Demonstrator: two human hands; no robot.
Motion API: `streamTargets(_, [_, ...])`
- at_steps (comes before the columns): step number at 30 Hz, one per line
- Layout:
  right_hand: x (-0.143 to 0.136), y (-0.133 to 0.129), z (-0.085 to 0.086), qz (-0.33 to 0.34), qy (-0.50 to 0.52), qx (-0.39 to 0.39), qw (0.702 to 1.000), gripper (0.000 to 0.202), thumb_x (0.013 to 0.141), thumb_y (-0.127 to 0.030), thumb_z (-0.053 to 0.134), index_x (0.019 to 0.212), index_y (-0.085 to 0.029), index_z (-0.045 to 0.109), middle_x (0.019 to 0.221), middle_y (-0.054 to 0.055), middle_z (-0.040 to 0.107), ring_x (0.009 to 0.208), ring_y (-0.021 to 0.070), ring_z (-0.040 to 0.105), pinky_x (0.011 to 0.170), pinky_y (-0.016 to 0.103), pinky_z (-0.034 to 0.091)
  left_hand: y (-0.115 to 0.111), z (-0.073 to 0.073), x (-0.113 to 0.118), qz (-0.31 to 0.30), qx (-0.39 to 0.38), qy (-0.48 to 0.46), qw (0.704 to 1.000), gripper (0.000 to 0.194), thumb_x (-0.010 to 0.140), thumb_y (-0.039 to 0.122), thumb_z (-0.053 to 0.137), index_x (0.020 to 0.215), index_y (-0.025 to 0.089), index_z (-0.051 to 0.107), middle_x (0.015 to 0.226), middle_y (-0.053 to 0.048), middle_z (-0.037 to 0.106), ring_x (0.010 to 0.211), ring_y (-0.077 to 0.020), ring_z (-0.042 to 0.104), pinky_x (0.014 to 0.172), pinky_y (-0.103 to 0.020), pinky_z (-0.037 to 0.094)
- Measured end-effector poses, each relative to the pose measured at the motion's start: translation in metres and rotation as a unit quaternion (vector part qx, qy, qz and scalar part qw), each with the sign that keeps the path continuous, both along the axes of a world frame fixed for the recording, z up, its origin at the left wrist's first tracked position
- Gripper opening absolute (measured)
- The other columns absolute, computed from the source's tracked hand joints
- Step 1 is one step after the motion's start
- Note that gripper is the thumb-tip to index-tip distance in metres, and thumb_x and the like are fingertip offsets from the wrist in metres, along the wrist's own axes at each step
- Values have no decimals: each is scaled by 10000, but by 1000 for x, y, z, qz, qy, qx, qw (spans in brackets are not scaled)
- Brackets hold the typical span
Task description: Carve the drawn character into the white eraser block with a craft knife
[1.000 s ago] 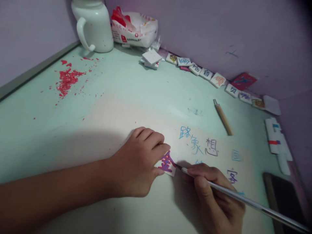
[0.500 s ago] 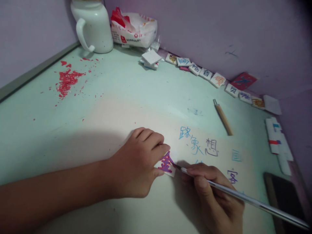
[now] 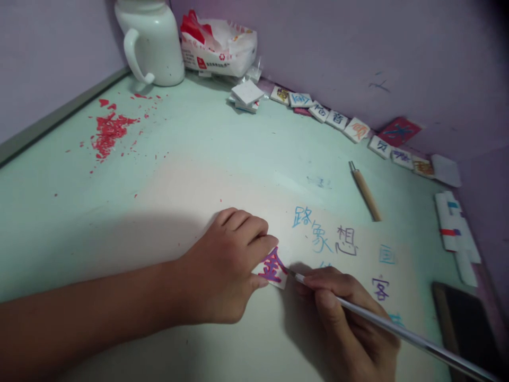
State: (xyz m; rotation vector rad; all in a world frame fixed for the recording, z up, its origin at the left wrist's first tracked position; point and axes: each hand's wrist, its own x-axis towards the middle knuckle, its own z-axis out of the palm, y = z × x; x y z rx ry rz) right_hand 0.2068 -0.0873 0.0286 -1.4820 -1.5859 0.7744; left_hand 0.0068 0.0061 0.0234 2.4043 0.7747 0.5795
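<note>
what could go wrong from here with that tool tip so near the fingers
The silver tool in the right hand might slip off the small tile and nick the left hand, gripping close by. Held at one side, the tile could twist. The loose red flakes might scatter if brushed.

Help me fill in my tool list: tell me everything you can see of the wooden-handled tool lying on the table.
The wooden-handled tool has a straight, tan, wood-looking handle and a narrow, forked tip that looks metallic; its finer shape is too small to tell. It lies slantwise on the pale tabletop, tip toward the row of small tiles by the wall. Neither the left hand nor the right hand touches it.
</note>
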Motion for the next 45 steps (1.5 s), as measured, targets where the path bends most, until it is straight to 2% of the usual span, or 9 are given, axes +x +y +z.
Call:
streamTargets(4, [-1,1,-1,-1,1,-3,1000,157,941,-173,515,956,-264,643,818,2,662,725,140,622,634,222,522,-1,-1,0,3,4,-1,1000,232,846,251,570,1049,139,592,1007,-115,578,926,-277,505,850,-451,392])
streamTargets(9, [1,1,-3,-12,9,-24,1000,143,955,-205,517,946,-268,646,815,-12,657,732,121,617,667,195,517,-1,-3,0,2,11,-12,1000,242,847,252,571,1058,135,589,1005,-115,574,924,-275,501,849,-446,388])
streamTargets(16, [4,1,-4,-35,35,-48,998,149,969,-260,519,934,-276,662,766,-23,648,667,98,594,592,150,491,-1,-1,0,6,4,-2,1000,225,869,263,544,1053,141,590,1007,-116,577,922,-269,492,854,-449,389])
streamTargets(21, [4,2,-5,-28,40,-39,998,155,964,-259,520,912,-265,667,714,-22,631,621,102,588,538,151,482,-1,-2,0,6,6,-5,1000,247,838,248,585,1060,139,590,1006,-111,569,922,-275,493,851,-447,385])
streamTargets(32, [1,1,-6,-28,31,-38,998,141,960,-236,531,955,-284,662,832,-22,662,732,106,605,659,168,499,-1,-2,1,2,4,-7,1000,242,856,249,564,1061,125,596,1013,-119,567,923,-276,486,856,-455,382])
streamTargets(38, [4,0,-9,-41,116,-28,992,149,963,-274,533,910,-254,670,705,-13,619,622,118,569,522,197,448,-2,-2,0,0,3,-11,1000,241,846,235,574,1054,116,599,1005,-119,562,913,-276,484,845,-453,379])
streamTargets(45, [4,0,-9,-56,135,-27,989,154,964,-306,543,928,-242,679,722,-8,612,636,108,555,532,185,438,0,-1,1,-1,-3,-10,1000,256,843,234,586,1063,106,605,1012,-117,558,927,-275,482,859,-456,372])
